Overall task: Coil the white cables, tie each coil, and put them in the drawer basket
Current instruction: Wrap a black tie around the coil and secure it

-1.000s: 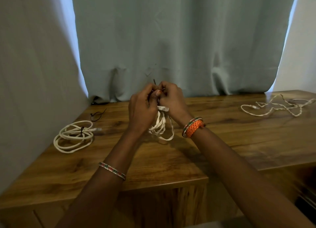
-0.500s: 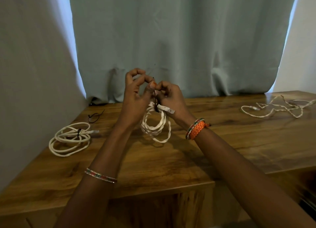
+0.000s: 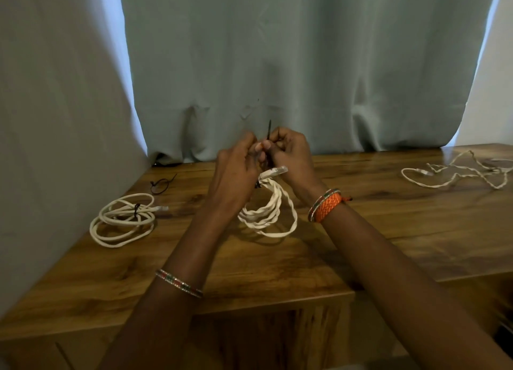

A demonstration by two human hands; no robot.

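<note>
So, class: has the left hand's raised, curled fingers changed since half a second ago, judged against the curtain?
Yes. The left hand dropped lower against the curtain.

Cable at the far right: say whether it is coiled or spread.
Spread: the far-right cable lies loose across the table, untied.

No legible text, labels, brands, numbers or signs anywhere; cables, ties, bracelets, curtain and counter all bear no readable marking.
</note>
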